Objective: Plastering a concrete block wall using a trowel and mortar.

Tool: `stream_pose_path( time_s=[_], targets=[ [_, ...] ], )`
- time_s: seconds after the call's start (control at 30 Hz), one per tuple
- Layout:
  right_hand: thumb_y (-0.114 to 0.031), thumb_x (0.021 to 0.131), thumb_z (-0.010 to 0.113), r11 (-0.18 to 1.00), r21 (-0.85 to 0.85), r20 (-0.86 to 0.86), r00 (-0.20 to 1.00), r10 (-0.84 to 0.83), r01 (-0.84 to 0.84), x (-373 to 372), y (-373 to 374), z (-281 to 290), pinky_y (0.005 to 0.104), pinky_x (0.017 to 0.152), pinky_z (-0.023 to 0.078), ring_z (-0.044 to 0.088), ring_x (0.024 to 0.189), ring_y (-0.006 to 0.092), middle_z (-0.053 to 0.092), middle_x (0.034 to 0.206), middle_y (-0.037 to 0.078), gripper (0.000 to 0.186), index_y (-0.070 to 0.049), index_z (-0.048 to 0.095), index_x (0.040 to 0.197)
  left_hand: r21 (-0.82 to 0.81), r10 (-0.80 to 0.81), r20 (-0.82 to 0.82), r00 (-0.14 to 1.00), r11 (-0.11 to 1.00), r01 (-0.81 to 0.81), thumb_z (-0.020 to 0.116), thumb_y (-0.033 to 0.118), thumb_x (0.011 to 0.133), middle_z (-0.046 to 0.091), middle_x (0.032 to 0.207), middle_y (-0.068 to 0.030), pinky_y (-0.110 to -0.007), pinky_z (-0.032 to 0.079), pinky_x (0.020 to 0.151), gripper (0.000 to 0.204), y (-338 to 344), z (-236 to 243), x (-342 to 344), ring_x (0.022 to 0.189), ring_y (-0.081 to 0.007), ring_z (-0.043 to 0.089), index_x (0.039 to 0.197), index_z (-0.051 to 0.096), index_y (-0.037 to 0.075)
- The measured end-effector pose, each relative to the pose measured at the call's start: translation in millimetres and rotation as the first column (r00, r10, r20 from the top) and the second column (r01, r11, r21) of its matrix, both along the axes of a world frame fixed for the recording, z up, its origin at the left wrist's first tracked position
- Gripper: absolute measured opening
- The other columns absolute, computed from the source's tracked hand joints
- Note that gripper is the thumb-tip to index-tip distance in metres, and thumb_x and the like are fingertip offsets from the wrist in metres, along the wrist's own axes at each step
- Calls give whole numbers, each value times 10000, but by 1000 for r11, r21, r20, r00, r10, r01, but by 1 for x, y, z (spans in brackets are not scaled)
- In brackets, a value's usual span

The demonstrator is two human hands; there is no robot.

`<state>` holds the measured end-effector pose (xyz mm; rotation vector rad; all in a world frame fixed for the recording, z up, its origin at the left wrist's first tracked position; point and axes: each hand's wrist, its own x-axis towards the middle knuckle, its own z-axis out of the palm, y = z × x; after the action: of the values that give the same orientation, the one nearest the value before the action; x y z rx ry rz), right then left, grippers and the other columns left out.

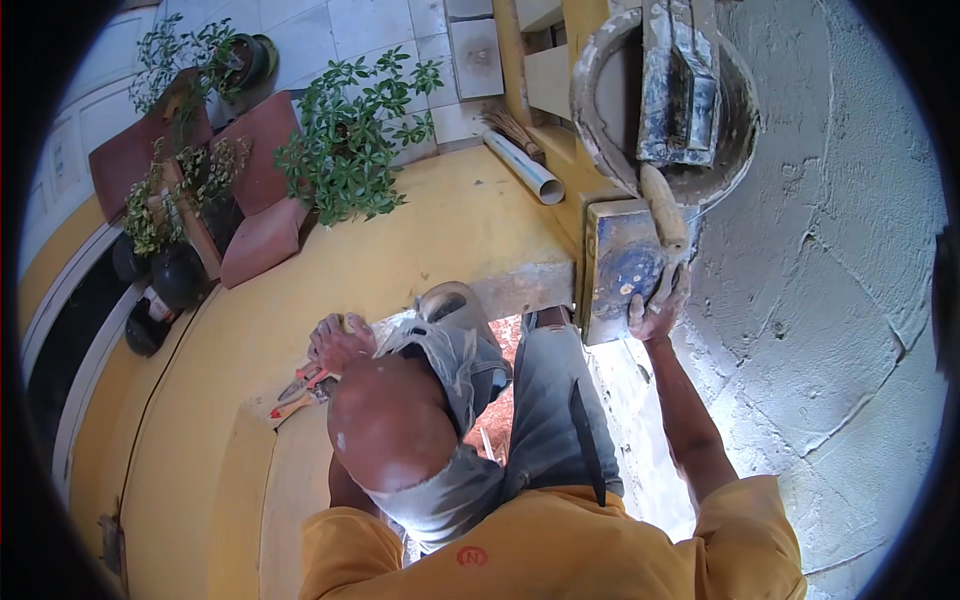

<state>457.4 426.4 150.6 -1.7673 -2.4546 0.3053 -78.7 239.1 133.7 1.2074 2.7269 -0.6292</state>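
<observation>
My left hand [341, 342] leans on the yellow ledge [400, 260] with its fingers spread and bent. Close beside it lie a red-handled hand tool [305, 380] and a tool with an orange handle [290, 405], partly overlapping. My right hand [660, 305] rests over the corner of a paint-stained post top [622, 265], fingers apart. Just beyond those fingers is the wooden handle [663, 208] of a trowel. A plaster-caked bucket [740, 130] stands behind it, with a dirty grey float [690, 95] lying across its rim.
My bent left knee [390, 420] is raised beside the ledge. A white pipe [525, 170] and a straw brush [512, 132] lie near the yellow slatted railing [548, 80]. Potted plants [350, 140] and red-brown panels [265, 150] stand left. Rough grey plaster [800, 330] covers the right side.
</observation>
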Motion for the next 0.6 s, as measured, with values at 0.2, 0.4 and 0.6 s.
stream_pose_path(
  time_s=[0.2,0.4,0.6],
  targets=[
    [-621,1015,420,1000,-20,8,1000,-9,9,1,-2,0,684,1157,282,329,1427,575,303,1561,371,851,-60,236,1628,-25,16,-1,1000,1000,-16,604,461,826,717,1022,-57,-459,399,908,352,4,4,1,1012,-275,623,948,721,152],
    [-676,1003,371,999,-27,50,998,-29,30,4,-4,-3,702,1152,274,319,1427,584,271,1581,365,894,-74,192,1639,-35,25,29,999,999,-24,613,451,825,682,1007,-40,-463,383,908,321,3,1,-2,1018,-274,606,959,689,170],
    [-669,992,369,992,-107,104,993,-48,60,13,-9,-2,703,1169,249,269,1464,591,207,1617,373,933,-50,128,1647,5,17,20,1000,1000,-17,633,415,829,680,1003,-53,-457,401,909,289,4,2,2,1022,-282,610,940,685,154]
  ],
)
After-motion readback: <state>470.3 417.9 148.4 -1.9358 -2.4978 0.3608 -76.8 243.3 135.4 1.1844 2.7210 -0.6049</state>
